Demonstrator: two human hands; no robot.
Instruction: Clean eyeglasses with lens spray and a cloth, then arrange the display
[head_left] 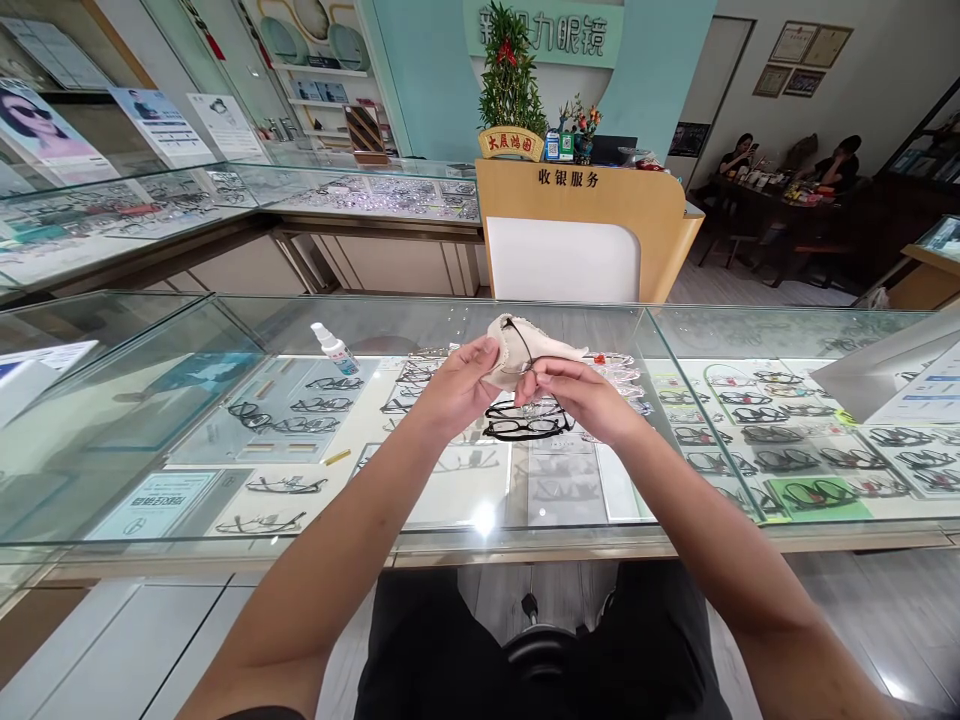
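Observation:
Above the glass counter, my left hand (469, 383) is closed on a beige cloth (506, 352), thumb on top. A thin dark curved piece, like part of an eyeglass frame, crosses the cloth and runs down to my right fingers. My right hand (574, 392) is closed in a pinch on this thin frame at the cloth's lower edge; the rest of the frame is hidden by cloth and fingers. Just below both hands are black-framed glasses (529, 428); whether they lie on or under the glass I cannot tell.
A white spray bottle (335, 348) stands on the counter at left. Rows of glasses (787, 458) fill the display case (420, 535). A folded paper sign (922, 385) stands at right. Beyond is a wooden cashier desk (585, 190); people sit at a table (780, 190) far right.

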